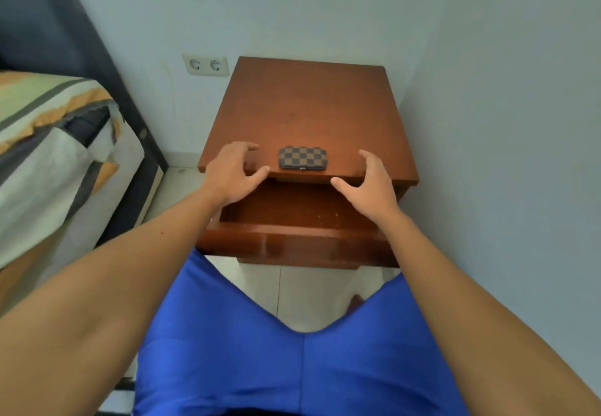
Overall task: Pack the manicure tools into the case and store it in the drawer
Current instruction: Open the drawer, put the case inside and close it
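A small closed case [302, 157] with a brown checkered cover lies near the front edge of the wooden nightstand top [302, 103]. The drawer [292, 246] below is pulled out and looks empty inside. My left hand [232, 173] hovers just left of the case, fingers spread and loosely curved, holding nothing. My right hand [370, 184] hovers just right of it, also spread and empty. Neither hand touches the case. No loose manicure tools are in view.
A bed with a patterned cover [55, 142] stands to the left, with a narrow floor gap beside the nightstand. A double wall socket [205, 65] sits behind it. The wall [504, 123] runs close along the right side. My blue shorts [292, 367] fill the foreground.
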Demonstrator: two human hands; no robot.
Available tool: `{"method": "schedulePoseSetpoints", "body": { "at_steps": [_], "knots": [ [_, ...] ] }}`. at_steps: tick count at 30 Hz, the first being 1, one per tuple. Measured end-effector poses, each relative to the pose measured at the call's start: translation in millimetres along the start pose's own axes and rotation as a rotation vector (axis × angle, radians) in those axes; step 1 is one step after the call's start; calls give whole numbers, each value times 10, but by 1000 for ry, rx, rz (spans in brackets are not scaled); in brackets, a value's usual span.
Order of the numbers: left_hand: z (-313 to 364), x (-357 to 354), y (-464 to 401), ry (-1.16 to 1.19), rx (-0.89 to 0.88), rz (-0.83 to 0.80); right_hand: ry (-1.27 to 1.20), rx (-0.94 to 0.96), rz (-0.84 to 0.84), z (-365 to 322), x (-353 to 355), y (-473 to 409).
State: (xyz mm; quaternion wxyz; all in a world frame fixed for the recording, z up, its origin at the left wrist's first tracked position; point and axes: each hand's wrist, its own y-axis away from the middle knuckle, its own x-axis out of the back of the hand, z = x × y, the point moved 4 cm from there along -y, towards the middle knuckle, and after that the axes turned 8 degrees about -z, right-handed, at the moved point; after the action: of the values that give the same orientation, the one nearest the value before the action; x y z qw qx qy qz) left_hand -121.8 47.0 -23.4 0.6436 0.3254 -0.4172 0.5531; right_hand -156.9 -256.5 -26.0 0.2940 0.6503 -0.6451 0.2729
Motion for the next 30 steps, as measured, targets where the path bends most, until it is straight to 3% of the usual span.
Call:
{"method": "schedulePoseSetpoints", "body": {
  "at_steps": [10, 19, 26, 30],
  "knots": [
    [-66, -198, -1037, -166, 7, -149, 352, 285, -358, -398, -359, -809],
    [-234, -357, -1218, -223, 42, -193, 406, 311, -443, -509, -321, -1075],
    [-242, -362, -1215, -243, 37, -188, 265, 414, -468, -302, -330, -417],
    [-245, -370, -1214, -243, 43, -184, 308, 433, -450, -125, -380, -260]
  ]
}}
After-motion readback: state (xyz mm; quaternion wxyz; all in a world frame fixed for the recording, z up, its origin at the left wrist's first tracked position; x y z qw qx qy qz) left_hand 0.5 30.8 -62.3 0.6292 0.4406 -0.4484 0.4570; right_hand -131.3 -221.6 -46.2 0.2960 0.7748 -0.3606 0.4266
